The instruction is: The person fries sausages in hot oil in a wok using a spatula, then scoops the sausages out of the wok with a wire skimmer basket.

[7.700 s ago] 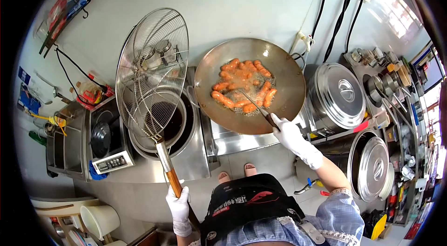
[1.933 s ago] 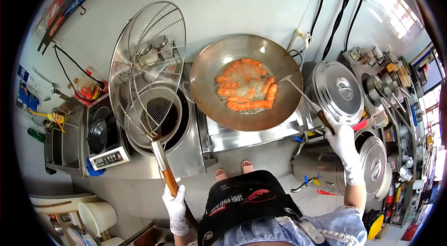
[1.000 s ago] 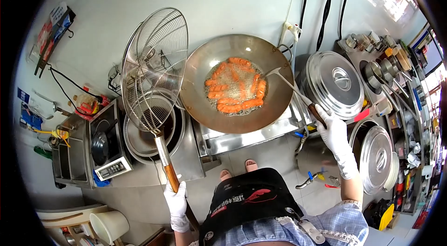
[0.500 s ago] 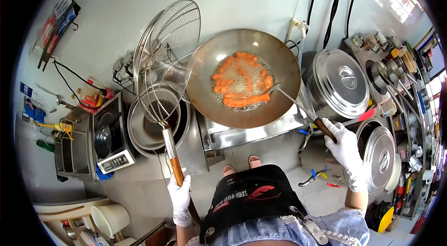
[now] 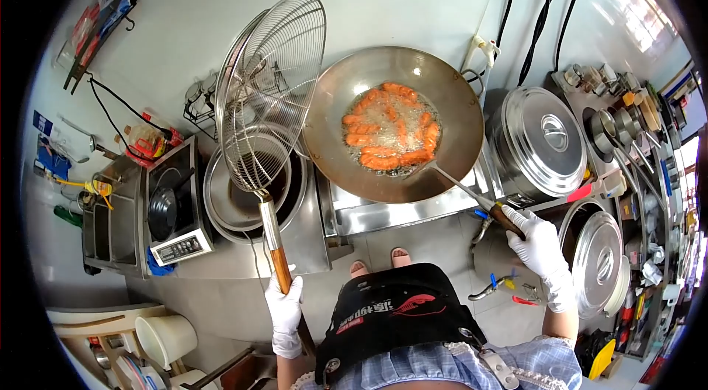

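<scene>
My left hand (image 5: 284, 310), in a white glove, is closed around the wooden handle of a large wire skimmer (image 5: 276, 87). The skimmer stands upright, its round mesh left of the wok. A steel wok (image 5: 324, 124) holds bubbling oil with several orange-red sausages (image 5: 391, 161) frying in it. White-gloved too, my right hand (image 5: 540, 246) grips the wooden handle of a wok spatula (image 5: 461, 185). Its metal head is at the lower right edge of the sausages, partly hidden in the oil.
Left of the wok sits a metal pot (image 5: 214, 198) with a strainer over it, then an induction cooker (image 5: 181, 248). Lidded pots (image 5: 546, 139) stand close on the right, and a second lidded pot (image 5: 597, 264) is beside my right hand. A white bucket (image 5: 166, 338) is lower left.
The spatula head has moved lower and toward me at the sausages' edge, and my right hand has shifted slightly down. The view has turned slightly. My left hand keeps its hold on the skimmer.
</scene>
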`<state>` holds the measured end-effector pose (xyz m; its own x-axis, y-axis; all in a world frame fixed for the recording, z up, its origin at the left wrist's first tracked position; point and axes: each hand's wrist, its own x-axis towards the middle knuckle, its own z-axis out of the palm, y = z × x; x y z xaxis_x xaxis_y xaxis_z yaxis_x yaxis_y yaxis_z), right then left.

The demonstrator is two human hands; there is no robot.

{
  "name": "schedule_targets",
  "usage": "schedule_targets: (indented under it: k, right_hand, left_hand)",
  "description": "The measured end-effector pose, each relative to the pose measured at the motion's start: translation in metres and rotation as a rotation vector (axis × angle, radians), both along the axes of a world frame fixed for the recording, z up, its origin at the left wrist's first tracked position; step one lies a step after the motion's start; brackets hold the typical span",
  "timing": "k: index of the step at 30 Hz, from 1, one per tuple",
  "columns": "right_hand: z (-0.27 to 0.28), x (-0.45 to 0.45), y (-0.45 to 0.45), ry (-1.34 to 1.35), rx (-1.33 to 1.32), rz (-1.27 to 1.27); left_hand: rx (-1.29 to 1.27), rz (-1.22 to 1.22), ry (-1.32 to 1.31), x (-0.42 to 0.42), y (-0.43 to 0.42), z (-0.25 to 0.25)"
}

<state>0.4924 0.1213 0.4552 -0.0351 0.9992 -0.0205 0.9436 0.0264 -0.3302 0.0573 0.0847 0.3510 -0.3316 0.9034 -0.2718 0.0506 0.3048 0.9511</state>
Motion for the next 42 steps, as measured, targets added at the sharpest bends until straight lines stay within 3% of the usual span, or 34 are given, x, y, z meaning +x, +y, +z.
schedule_targets:
  k: [4, 10, 14, 18, 22, 25, 29, 42]
  right_hand:
    - [-0.009, -0.006, 0.003, -0.010, -0.046, 0.014]
    - [-0.065, -0.030, 0.031, -0.006, -0.010, 0.083]
    - [-0.114, -0.054, 0.065, 0.087, 0.151, 0.134]
    - [-0.133, -0.083, 0.104, 0.007, 0.128, 0.050]
    - [-0.136, -0.088, 0.138, -0.084, 0.210, 0.080]
    - [-0.146, -0.076, 0.157, -0.363, 0.345, 0.099]
    - [-0.147, -0.050, 0.163, -0.486, 0.364, 0.088]
    - [-0.106, -0.012, 0.054, -0.611, 0.164, 0.173]
  left_hand:
    - [-0.004, 0.009, 0.011, -0.001, 0.000, 0.000]
    - [0.011, 0.022, 0.016, -0.001, -0.002, 0.000]
    - [0.019, 0.017, 0.029, -0.003, -0.005, 0.001]
    - [0.024, 0.022, -0.010, -0.003, -0.009, 0.000]
    - [0.020, 0.043, 0.057, -0.001, -0.012, 0.004]
    - [0.003, 0.047, 0.054, -0.002, -0.015, 0.000]
    - [-0.010, 0.038, 0.012, -0.004, -0.015, 0.000]
    - [0.023, 0.004, -0.032, -0.010, -0.017, -0.005]
